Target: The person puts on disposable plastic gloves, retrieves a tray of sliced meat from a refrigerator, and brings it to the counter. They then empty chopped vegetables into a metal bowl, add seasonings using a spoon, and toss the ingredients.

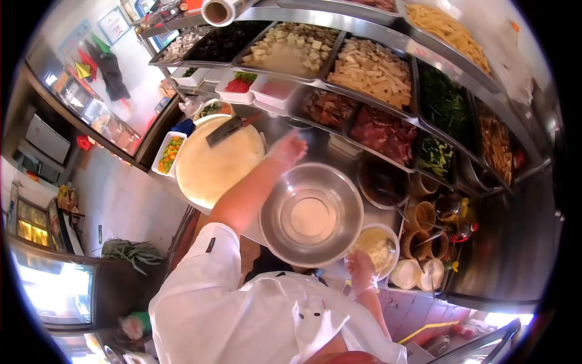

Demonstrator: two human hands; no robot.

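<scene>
My left hand (290, 149), in a clear glove, reaches over the counter, above and behind a large steel bowl (273, 227). Motion blur hides its fingers and anything in them. The bowl holds nothing that I can make out. My right hand (361, 268), also gloved, is at the near left edge of a smaller bowl of pale yellow food (379, 246); its fingers are too small and blurred to read. Left of the steel bowl, a cleaver (224, 131) lies on a round cutting board (212, 164).
Trays of sliced food (371, 70) fill the racks ahead. A dark-filled pot (383, 181) and brown jars (419, 215) with ladles stand on the right, near two white containers (405, 274). A tub of diced vegetables (170, 154) sits beside the board.
</scene>
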